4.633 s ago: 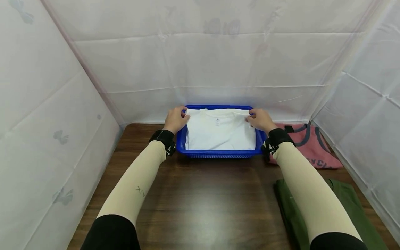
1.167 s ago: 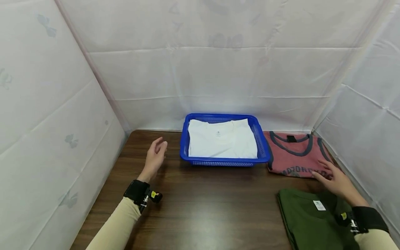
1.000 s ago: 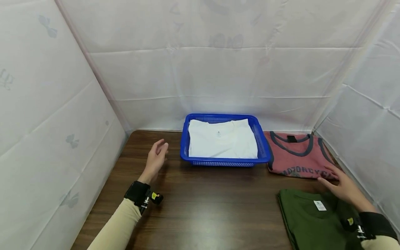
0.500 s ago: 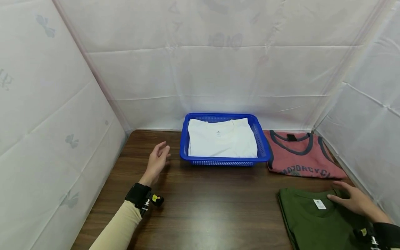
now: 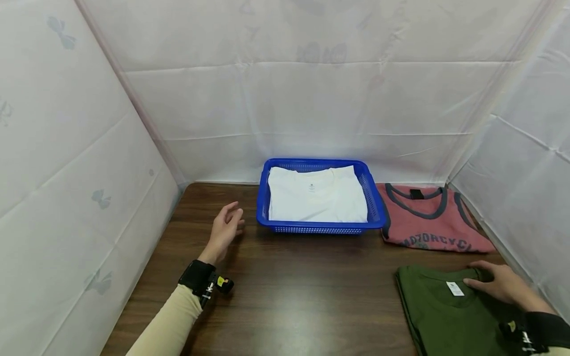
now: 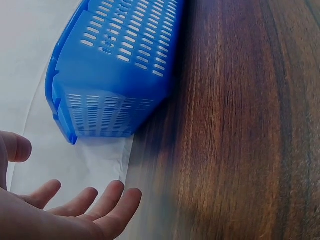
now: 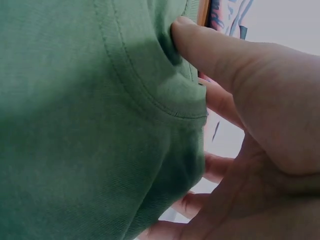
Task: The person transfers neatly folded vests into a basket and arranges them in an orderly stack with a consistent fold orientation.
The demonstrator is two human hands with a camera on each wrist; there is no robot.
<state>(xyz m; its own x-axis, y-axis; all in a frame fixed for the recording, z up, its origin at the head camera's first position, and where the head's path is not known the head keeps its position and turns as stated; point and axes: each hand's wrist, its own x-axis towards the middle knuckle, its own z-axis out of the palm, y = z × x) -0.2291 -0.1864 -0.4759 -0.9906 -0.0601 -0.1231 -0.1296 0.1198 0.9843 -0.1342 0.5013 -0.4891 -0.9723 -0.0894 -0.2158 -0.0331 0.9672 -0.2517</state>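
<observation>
A folded dark green T-shirt point(image 5: 450, 321) with a white neck label lies at the near right of the table. My right hand point(image 5: 503, 284) is at its far right corner. In the right wrist view, the thumb point(image 7: 200, 42) presses on the collar while the other fingers reach behind the fabric's edge, gripping it. My left hand point(image 5: 224, 230) hovers over the table with loosely bent fingers, holding nothing. It is left of a blue plastic basket point(image 5: 320, 225), apart from it. Inside the basket lies a folded white T-shirt point(image 5: 316, 198).
A folded pink T-shirt point(image 5: 434, 222) with dark trim and lettering lies right of the basket, behind the green one. The brown wooden table point(image 5: 303, 282) is bounded by white cloth walls point(image 5: 311, 99) at the back and both sides.
Both hands have left the white T-shirt in the basket. My right hand has moved over the pink T-shirt and back to the green one's collar corner. My left hand has stayed nearly still lately.
</observation>
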